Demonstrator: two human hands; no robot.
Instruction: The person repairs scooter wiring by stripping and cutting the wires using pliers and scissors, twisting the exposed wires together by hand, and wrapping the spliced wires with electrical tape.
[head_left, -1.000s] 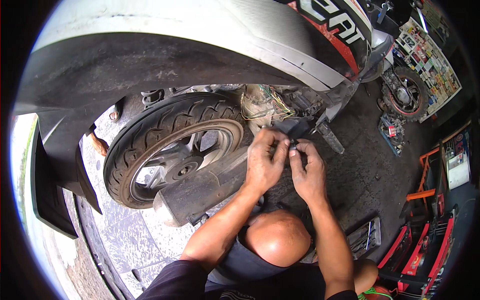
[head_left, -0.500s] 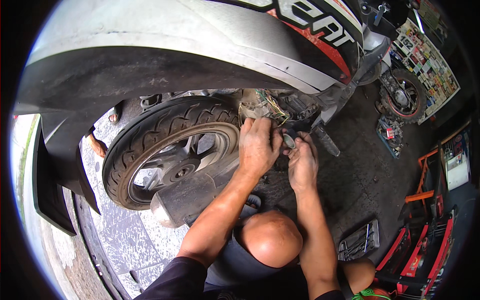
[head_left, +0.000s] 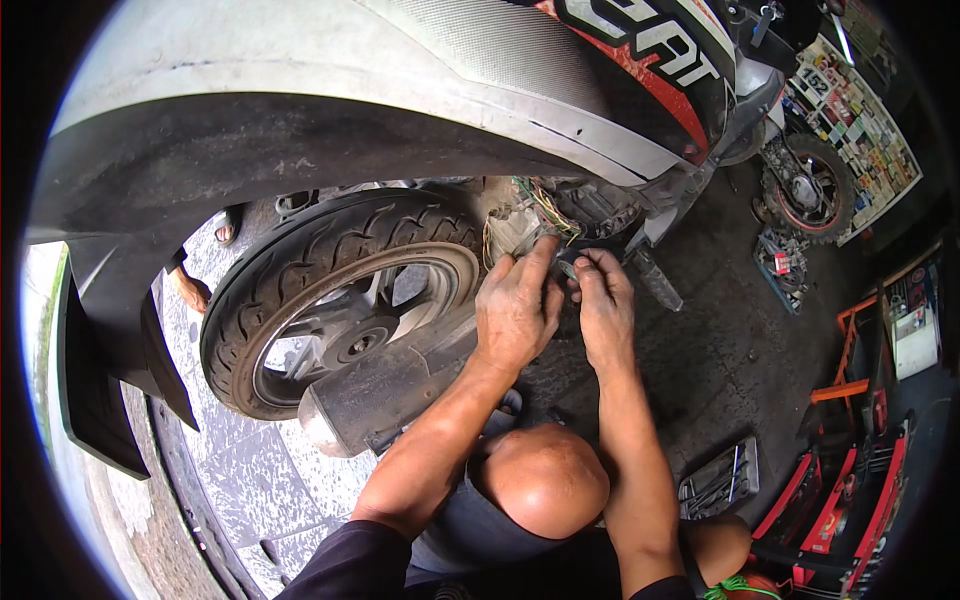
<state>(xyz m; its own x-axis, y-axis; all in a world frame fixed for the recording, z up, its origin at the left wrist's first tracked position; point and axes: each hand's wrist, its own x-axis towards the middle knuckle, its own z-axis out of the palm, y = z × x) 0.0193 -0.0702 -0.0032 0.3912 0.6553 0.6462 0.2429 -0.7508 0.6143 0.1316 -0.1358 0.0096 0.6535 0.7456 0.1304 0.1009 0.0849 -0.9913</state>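
Right of the scooter's rear wheel (head_left: 362, 340), both my hands meet below the bared engine area. My right hand (head_left: 608, 312) pinches a small round grey part (head_left: 568, 269) between thumb and fingertips; its exact kind is not clear. My left hand (head_left: 515, 310) is close beside it with curled fingers, the index finger reaching up toward the wiring. What its fingertips hold, if anything, is hidden. Thin multicoloured wires (head_left: 545, 205) hang just above my hands. Below and left of my left hand lies the dark muffler (head_left: 385, 400).
White and black body panels (head_left: 330, 70) overhang the wheel. At far left another person's hand (head_left: 192, 292) shows near the ground. A tool tray (head_left: 722, 480) lies by my right arm, with a red rack (head_left: 835, 505) beyond. Another motorbike wheel (head_left: 808, 190) stands at upper right.
The round part has tilted and moved slightly up and left, so less of its face shows. My right hand rose a little with it; my left index finger now stretches further upward.
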